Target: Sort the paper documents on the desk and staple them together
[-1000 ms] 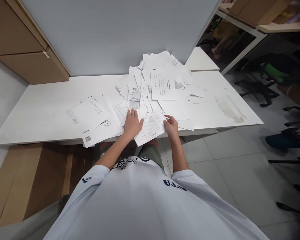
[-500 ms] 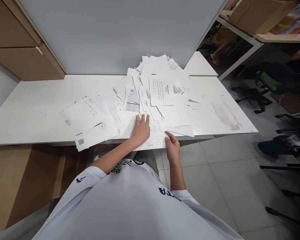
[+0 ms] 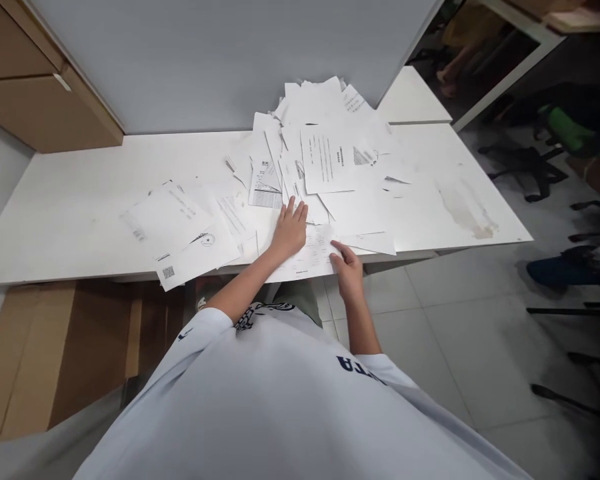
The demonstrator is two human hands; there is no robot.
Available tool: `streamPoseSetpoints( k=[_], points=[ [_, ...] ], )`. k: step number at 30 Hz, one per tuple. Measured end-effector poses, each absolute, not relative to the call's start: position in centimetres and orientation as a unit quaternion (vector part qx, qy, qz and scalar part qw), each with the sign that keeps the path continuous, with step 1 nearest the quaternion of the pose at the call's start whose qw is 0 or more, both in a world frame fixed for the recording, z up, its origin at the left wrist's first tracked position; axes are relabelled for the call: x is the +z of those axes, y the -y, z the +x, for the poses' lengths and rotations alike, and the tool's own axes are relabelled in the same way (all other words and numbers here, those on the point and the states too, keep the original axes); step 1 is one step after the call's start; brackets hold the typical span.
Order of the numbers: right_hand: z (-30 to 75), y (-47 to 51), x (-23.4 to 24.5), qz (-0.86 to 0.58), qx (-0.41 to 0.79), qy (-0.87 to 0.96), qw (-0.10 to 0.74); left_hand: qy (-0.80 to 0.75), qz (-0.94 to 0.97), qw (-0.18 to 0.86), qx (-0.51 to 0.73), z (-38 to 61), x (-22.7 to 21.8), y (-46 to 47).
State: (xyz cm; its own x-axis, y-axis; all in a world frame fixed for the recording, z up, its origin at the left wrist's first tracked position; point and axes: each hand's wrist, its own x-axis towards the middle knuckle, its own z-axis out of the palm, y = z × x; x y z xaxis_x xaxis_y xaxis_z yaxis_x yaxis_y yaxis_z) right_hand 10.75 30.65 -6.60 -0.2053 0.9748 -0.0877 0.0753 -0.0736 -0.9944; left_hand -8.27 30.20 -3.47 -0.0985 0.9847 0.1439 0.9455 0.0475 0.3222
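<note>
A heap of loose white printed papers (image 3: 325,153) covers the middle of a white table (image 3: 80,220). My left hand (image 3: 291,230) lies flat with fingers spread on a printed sheet (image 3: 313,257) at the table's front edge. My right hand (image 3: 349,268) pinches that sheet's right corner, where it hangs a little over the edge. A smaller spread of sheets, one with a QR code (image 3: 180,230), lies to the left.
A grey partition (image 3: 220,60) stands behind the table. Brown cabinets (image 3: 35,100) are at the left and cardboard (image 3: 45,353) sits under the table. A stain (image 3: 465,213) marks the table's right part. Office chairs (image 3: 540,167) stand on the tiled floor at right.
The sheet, tilted a second ago, now lies flatter at the front edge. My left hand slid right and forward over it. My right hand stayed on its right corner.
</note>
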Motion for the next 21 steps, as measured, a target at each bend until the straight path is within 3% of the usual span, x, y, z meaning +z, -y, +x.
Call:
streamPoseSetpoints(
  k=[3, 8, 12, 15, 18, 21],
  points=[
    [10.9, -31.8, -4.6, -0.489, 0.513, 0.586, 0.393, -0.716, 0.673, 0.078, 0.169, -8.3, -2.9, -30.8],
    [14.6, -32.2, 2.0, -0.532, 0.336, 0.676, 0.383, -0.699, 0.679, 0.032, 0.223, -9.0, 0.7, -28.6],
    [17.8, -35.5, 5.0, -0.517, 0.230, 0.635, 0.525, -0.751, 0.606, -0.016, 0.262, -10.0, 1.6, -21.9],
    [17.3, -40.8, 3.9, -0.532, 0.232, 0.558, 0.593, -0.773, 0.576, -0.040, 0.263, -11.0, -1.3, -14.0],
    [14.6, -45.7, 1.1, -0.636, 0.305, 0.480, 0.521, -0.797, 0.546, -0.023, 0.256, -11.7, -7.3, -5.9],
    [11.7, -47.7, -1.2, -0.636, 0.346, 0.504, 0.470, -0.865, 0.446, 0.045, 0.223, -12.2, -13.8, -0.5]
  ],
)
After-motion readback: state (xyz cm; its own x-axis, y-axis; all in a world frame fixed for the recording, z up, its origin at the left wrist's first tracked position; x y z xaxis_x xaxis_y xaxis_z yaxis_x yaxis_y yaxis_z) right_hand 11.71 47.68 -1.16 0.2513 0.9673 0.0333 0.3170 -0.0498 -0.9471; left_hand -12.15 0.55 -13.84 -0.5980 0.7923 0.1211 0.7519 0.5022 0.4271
